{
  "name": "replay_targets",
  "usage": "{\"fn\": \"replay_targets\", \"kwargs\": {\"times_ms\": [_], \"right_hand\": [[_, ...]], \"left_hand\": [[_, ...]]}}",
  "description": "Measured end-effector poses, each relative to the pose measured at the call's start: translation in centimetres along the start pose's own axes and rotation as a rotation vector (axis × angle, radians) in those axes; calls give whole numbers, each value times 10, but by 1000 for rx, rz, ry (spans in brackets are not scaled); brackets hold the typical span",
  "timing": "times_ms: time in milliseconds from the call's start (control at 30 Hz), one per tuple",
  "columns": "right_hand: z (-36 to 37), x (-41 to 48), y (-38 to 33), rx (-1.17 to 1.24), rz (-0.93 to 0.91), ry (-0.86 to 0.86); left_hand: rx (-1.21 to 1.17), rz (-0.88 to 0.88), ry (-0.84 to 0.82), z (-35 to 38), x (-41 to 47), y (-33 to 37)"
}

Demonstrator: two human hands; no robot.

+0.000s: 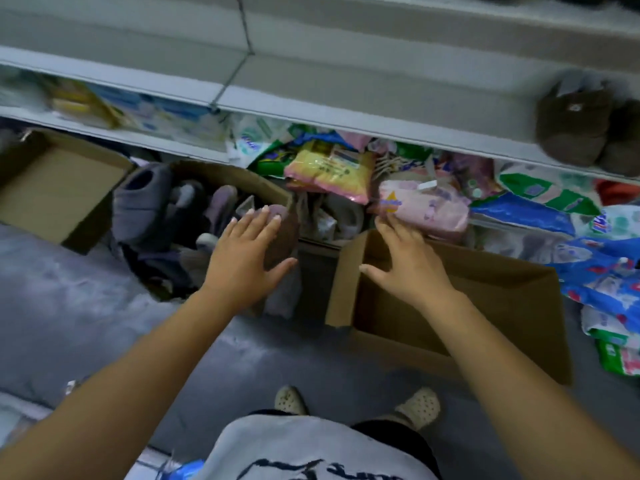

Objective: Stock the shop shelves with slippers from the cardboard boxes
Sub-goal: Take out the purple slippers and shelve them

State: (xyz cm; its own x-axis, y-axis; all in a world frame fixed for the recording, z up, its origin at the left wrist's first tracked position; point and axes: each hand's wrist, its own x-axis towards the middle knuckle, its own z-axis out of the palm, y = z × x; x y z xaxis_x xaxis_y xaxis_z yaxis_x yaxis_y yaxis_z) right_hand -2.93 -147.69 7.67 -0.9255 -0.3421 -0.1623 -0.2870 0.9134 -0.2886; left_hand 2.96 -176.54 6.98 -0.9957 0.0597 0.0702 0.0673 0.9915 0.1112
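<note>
A cardboard box (221, 174) on the floor holds several grey and mauve plush slippers; one grey slipper (142, 209) leans over its left edge. My left hand (247, 258) hovers with fingers spread over a brownish-mauve slipper (282, 233) at the box's right side, holding nothing. My right hand (405, 261) is open above the left flap of a second cardboard box (502, 306) that looks empty. A pair of brown plush slippers (575, 123) sits on the grey shelf (346, 95) at the far right.
A third open cardboard box (52, 188) stands at the left. The lower shelf and the floor at right are packed with colourful wrapped packs, among them a pink pack (426, 206) and a yellow pack (329, 168). My feet (356, 403) stand on grey floor.
</note>
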Motion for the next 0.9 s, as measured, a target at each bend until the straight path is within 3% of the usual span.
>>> {"fn": "replay_targets", "kwargs": {"times_ms": [200, 467, 767, 900], "right_hand": [[25, 5, -88, 12, -129, -70], [62, 35, -151, -54, -279, -202], [99, 114, -189, -84, -411, -338], [121, 169, -195, 22, -367, -433]], "left_hand": [[-75, -221, 4, -8, -79, -79], [-108, -430, -20, 7, -138, -138], [-183, -542, -81, 30, -133, -182], [-270, -580, -214, 42, -99, -202]]}}
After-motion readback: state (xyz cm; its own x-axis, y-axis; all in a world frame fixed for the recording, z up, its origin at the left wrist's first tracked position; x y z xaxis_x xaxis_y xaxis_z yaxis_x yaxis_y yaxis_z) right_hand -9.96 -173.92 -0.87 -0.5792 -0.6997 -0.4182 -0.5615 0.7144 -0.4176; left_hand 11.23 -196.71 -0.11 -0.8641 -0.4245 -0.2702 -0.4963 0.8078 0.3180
